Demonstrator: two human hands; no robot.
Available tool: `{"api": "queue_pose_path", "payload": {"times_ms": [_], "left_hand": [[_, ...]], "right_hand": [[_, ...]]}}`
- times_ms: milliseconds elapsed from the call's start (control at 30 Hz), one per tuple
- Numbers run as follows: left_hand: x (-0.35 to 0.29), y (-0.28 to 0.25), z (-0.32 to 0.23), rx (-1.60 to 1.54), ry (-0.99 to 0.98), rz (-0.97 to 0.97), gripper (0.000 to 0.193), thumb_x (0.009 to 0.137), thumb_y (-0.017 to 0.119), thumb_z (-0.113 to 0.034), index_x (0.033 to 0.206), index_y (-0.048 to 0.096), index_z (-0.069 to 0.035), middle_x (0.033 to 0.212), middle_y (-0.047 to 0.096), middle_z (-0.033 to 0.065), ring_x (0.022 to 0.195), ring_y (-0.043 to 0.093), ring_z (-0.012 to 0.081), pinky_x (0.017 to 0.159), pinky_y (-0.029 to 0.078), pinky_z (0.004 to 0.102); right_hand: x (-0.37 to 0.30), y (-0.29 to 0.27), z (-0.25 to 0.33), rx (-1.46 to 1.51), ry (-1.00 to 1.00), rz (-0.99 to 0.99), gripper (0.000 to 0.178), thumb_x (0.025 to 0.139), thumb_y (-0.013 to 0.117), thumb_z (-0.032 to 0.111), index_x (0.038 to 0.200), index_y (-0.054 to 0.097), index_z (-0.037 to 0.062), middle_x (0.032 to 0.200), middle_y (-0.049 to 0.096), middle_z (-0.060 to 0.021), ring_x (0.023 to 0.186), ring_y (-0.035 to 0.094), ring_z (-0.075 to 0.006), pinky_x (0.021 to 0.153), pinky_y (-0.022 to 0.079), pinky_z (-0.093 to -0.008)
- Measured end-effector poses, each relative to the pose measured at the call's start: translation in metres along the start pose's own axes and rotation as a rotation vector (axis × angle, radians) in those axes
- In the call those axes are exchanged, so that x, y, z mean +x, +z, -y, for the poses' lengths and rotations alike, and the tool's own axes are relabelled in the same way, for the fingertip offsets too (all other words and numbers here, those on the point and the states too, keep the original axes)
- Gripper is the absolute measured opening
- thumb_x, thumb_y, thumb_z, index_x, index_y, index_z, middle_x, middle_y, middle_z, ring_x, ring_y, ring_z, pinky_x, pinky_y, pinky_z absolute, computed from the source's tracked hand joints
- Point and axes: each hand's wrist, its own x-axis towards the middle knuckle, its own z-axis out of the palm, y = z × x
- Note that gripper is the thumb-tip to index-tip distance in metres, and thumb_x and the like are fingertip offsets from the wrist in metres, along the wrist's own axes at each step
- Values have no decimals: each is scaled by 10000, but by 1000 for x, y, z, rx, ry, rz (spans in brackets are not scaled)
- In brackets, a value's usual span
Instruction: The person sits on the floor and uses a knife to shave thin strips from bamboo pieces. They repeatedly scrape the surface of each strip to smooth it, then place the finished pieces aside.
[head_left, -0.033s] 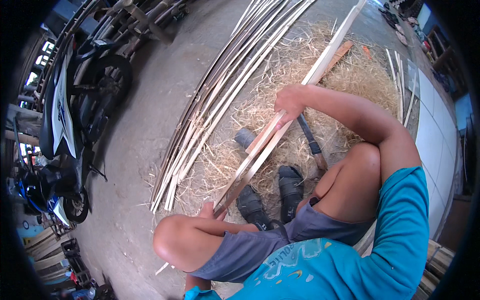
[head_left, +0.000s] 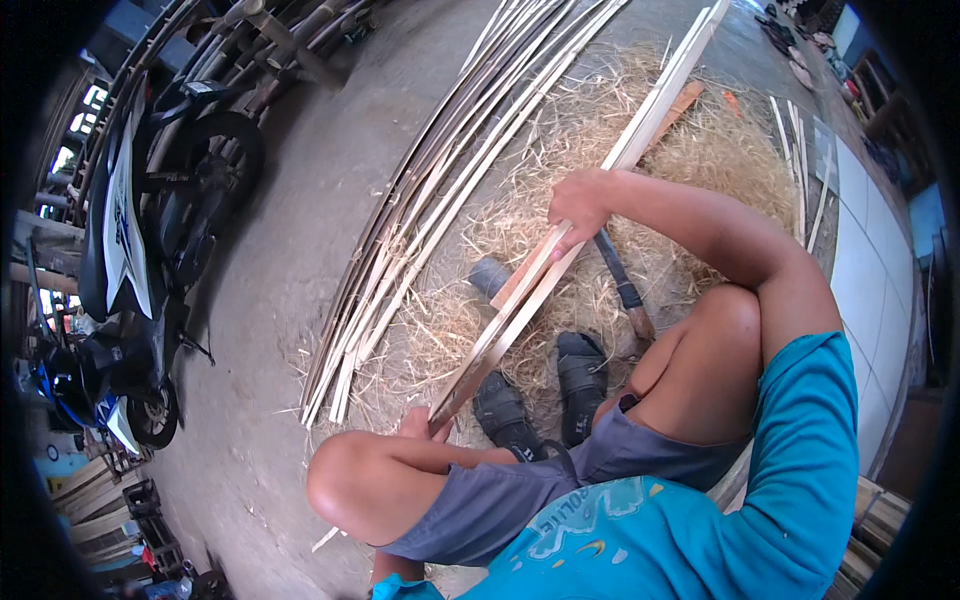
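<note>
Two long pale strips of split bamboo or wood (head_left: 505,325) run slantwise across the middle, from beside my left knee to the far right. My right hand (head_left: 580,210) wraps round them near mid-length. At the near end my left hand (head_left: 422,423) grips them, partly hidden behind my knee. Beneath the strips lies a reddish-brown board (head_left: 680,110); a grey cylinder (head_left: 488,275) is close to its near end. Just below my right hand a dark-wrapped tool handle (head_left: 622,275) slants toward my right leg; what it belongs to is unclear.
Thin shavings (head_left: 720,150) cover the floor around the board. A bundle of long strips (head_left: 440,180) lies to the left, and several short strips (head_left: 800,160) lie at right. My sandalled feet (head_left: 580,375) are below the strips. A motorbike (head_left: 130,220) stands far left.
The gap between the two strips has narrowed near my left hand. Their far ends now show slightly apart. My right hand has barely moved.
</note>
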Motion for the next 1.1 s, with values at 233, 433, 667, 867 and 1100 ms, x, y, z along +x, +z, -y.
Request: {"api": "queue_pose_path", "payload": {"times_ms": [233, 433, 667, 867, 1100], "left_hand": [[32, 52, 91, 84, 189, -216, 211, 890, 670, -118, 1052, 563, -34, 812, 591, 152, 742, 555, 328, 663, 443, 467], [34, 47, 98, 42, 78, -177, 158, 899, 646, -130, 1034, 600, -62, 907, 615, 189, 844, 546, 400, 765, 436, 506], [43, 34, 51, -145, -147, -16, 228, 929, 694, -268, 1006, 615, -69, 728, 622, 157, 647, 586, 289, 602, 459, 407], [44, 55, 100, -403, -213, 115, 248, 937, 705, -302, 951, 640, -63, 626, 572, 48, 584, 527, 117, 547, 434, 330], [48, 61, 110, -431, -231, 264, 303, 949, 686, -359, 892, 673, -61, 645, 547, -33, 575, 486, 77, 553, 420, 267]], "right_hand": [[-4, -2, -10, 70, -34, -131, 780, 745, 596, 812, 795, 669, 37, 695, 659, -171, 735, 673, -387, 652, 521, -487], [-11, -19, -5, -95, -79, -111, 746, 696, 668, 780, 841, 665, 48, 698, 662, -157, 738, 680, -374, 655, 520, -480], [1, -2, -18, -225, 106, -92, 405, 750, 788, 415, 982, 718, 90, 862, 711, -151, 895, 699, -347, 776, 546, -481], [9, 11, -25, -376, 86, -271, 258, 777, 763, 304, 933, 721, 102, 874, 704, -126, 904, 704, -304, 798, 552, -457], [8, 16, -33, -334, 128, -292, 161, 780, 728, 231, 872, 686, 105, 923, 667, -75, 931, 675, -250, 764, 530, -391]]}}
